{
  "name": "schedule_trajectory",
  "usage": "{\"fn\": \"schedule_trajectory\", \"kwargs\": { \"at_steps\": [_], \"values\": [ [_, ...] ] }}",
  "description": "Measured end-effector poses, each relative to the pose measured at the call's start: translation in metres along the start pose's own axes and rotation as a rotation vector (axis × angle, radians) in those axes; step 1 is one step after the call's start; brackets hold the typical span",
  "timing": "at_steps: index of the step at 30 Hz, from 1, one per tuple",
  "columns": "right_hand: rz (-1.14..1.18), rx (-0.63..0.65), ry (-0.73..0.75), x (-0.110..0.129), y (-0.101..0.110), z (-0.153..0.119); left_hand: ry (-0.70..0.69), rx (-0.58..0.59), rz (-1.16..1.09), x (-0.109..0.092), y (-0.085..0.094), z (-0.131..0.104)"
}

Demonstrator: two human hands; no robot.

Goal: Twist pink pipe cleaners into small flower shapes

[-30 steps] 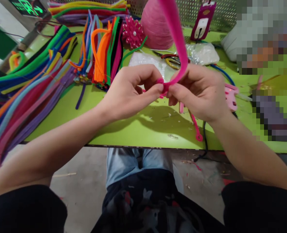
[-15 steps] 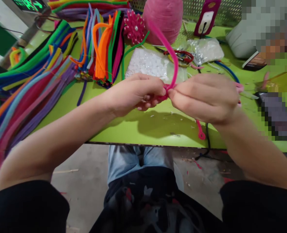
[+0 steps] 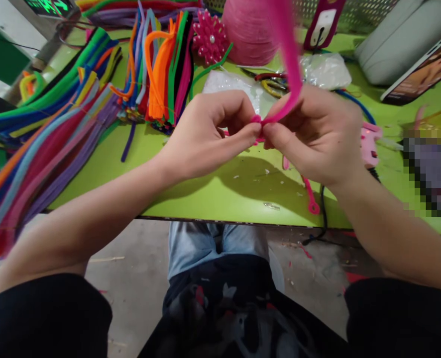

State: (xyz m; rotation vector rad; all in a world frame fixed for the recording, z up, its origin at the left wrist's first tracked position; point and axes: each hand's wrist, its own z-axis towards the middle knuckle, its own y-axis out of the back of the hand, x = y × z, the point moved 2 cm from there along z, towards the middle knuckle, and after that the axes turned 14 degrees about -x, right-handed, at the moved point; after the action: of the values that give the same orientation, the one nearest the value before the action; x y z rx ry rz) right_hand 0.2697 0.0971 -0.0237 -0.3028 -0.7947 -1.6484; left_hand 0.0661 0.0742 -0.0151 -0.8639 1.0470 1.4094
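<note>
A bright pink pipe cleaner (image 3: 285, 54) rises from between my hands, its upper part blurred by motion. My left hand (image 3: 220, 130) pinches a small bent part of it between thumb and forefinger. Close against that, my right hand (image 3: 312, 134) is closed on the same pipe cleaner, thumb and fingertips almost touching the left ones. Most of the bent part is hidden by my fingers. On the green table (image 3: 190, 199) below lies a pink strip with a looped end (image 3: 313, 205).
Bundles of coloured pipe cleaners (image 3: 161, 84) fill the left side. Behind my hands are a pink flower (image 3: 210, 39), a large pink spool (image 3: 248, 32), a bag of white beads (image 3: 228, 83) and pliers (image 3: 273, 84). A pink device (image 3: 370, 144) and a blurred-out phone (image 3: 435, 174) lie right.
My hands have turned so the thumbs face me, still pinching the pink pipe cleaner. Its free end has swung up and to the right. The view has shifted slightly.
</note>
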Motion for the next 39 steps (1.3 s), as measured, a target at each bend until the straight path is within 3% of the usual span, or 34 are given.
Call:
{"fn": "schedule_trajectory", "kwargs": {
  "at_steps": [4, 9, 14, 17, 19, 21, 23, 25, 30, 35, 39],
  "values": [
    [-0.237, 0.038, 0.227, 0.010, 0.004, 0.005, 0.101, 0.068, -0.028, 0.003, -0.002, 0.001],
    [-0.289, 0.035, 0.248, 0.013, 0.006, 0.002, 0.201, 0.063, -0.106, 0.002, -0.006, 0.004],
    [-0.493, -0.006, 0.622, 0.013, 0.010, -0.005, 0.357, 0.137, -0.180, 0.002, -0.005, 0.008],
    [-0.474, 0.001, 0.793, 0.009, 0.011, -0.005, 0.454, 0.221, -0.157, 0.003, -0.002, 0.010],
    [-0.416, -0.002, 0.771, 0.008, 0.009, -0.003, 0.515, 0.232, -0.144, 0.005, -0.001, 0.010],
    [-0.389, -0.027, 0.605, 0.007, 0.006, -0.001, 0.524, 0.192, -0.155, 0.006, -0.002, 0.009],
    [-0.400, -0.057, 0.423, 0.007, 0.002, -0.001, 0.468, 0.121, -0.160, 0.007, -0.005, 0.009],
    [-0.419, -0.080, 0.366, 0.008, 0.000, -0.002, 0.400, 0.060, -0.147, 0.007, -0.007, 0.008],
    [-0.483, -0.002, 0.613, 0.002, 0.005, -0.005, 0.419, 0.028, -0.166, 0.005, -0.013, 0.003],
    [-0.512, 0.185, 0.510, -0.015, 0.009, -0.001, 0.631, 0.114, -0.248, 0.008, -0.016, 0.002],
    [-0.439, 0.007, 0.680, -0.004, 0.006, 0.000, 0.538, 0.046, -0.203, 0.010, -0.012, 0.007]
  ]
}}
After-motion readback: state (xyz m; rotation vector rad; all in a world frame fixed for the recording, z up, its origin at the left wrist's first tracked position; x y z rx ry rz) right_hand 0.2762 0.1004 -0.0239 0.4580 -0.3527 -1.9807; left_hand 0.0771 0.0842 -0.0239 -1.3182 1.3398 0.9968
